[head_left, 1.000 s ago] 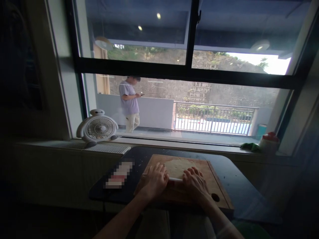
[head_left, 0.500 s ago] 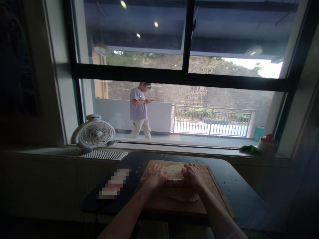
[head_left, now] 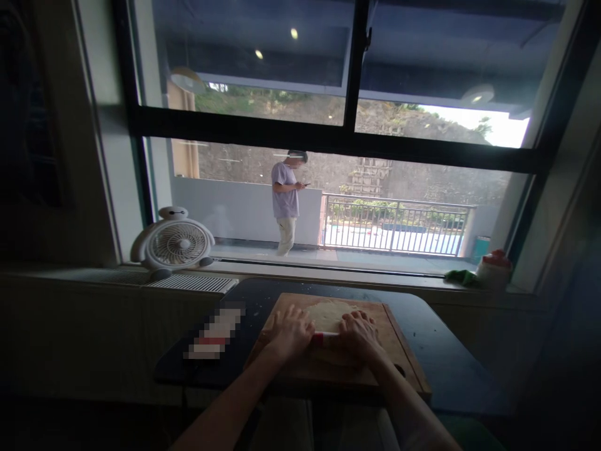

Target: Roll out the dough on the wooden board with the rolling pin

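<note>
A white rolling pin (head_left: 328,339) with a red marking lies crosswise on flattened pale dough (head_left: 326,311). My left hand (head_left: 292,330) is curved over its left part, and my right hand (head_left: 360,330) over its right part. Both palms bear on the pin, and the fingers reach past it toward the far side of the dough. Only the middle of the pin shows between the hands; its ends are hidden. Under the dough is a wooden board (head_left: 394,341). The near part of the dough sits in shadow, partly covered by the pin and hands.
The board rests on a dark table (head_left: 451,351). A blurred-out object (head_left: 216,332) lies left of it. On the window ledge are a white fan (head_left: 181,244), a green cloth (head_left: 460,276) and a red-topped container (head_left: 494,269). Outside stands a person (head_left: 285,197) holding a phone.
Both hands and the pin have rolled slightly toward me across the dough. The view has shifted a little. Outside the window, the person has walked to the right.
</note>
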Available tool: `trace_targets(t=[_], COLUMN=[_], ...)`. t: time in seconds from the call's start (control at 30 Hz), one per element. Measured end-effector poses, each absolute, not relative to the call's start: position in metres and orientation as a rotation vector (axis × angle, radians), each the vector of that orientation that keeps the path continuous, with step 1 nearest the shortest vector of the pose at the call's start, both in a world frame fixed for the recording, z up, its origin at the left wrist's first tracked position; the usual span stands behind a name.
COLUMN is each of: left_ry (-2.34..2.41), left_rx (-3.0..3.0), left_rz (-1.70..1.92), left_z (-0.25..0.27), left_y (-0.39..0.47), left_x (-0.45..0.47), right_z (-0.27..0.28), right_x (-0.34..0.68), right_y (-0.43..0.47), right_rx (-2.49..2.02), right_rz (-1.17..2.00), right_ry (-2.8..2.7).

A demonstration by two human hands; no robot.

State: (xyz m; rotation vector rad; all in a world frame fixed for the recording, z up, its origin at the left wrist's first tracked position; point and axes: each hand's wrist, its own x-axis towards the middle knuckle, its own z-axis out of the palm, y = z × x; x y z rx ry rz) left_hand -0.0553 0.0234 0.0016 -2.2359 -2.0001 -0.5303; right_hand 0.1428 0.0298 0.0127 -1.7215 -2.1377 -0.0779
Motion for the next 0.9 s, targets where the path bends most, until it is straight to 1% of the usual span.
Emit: trace_targets(t=[0.07, 0.2, 0.3, 0.47, 0.6, 0.67, 0.77, 0.9], left_ry=[-2.077, -2.104, -2.034, -1.848, -1.795, -1.806, -1.906, -2.028], left_rx=[-2.227, -2.249, -2.22, -2.254, -2.293, -2.272, -2.23, -2.243], left_rz=[-0.518, -0.491, -0.49, -0.589, -0.623, -0.6, -0.534, -0.467], left_z=[0.002, 0.002, 0.001, 0.003, 0.005, 0.006, 0.009, 0.011], left_y=[0.04, 0.053, 0.035, -0.017, -0.029, -0.019, 0.003, 0.018], left_x=[-0.055, -0.054, -0.053, -0.053, -0.055, -0.056, -0.058, -0.06], right_z=[0.021, 0.024, 0.016, 0.002, 0.003, 0.008, 0.021, 0.034], right_x=[0.141, 0.141, 0.143, 0.15, 0.147, 0.141, 0.128, 0.12], right_y=[0.046, 0.06, 0.045, -0.001, -0.003, 0.012, 0.042, 0.065], right_rx=[-1.761, -1.729, -1.671, -1.573, -1.542, -1.573, -1.648, -1.632], right_rz=[-0.018, -0.009, -0.05, -0.187, -0.213, -0.186, -0.057, 0.059], right_ry=[-2.149, -2.16, -2.192, -2.17, -2.16, -2.165, -2.217, -2.305])
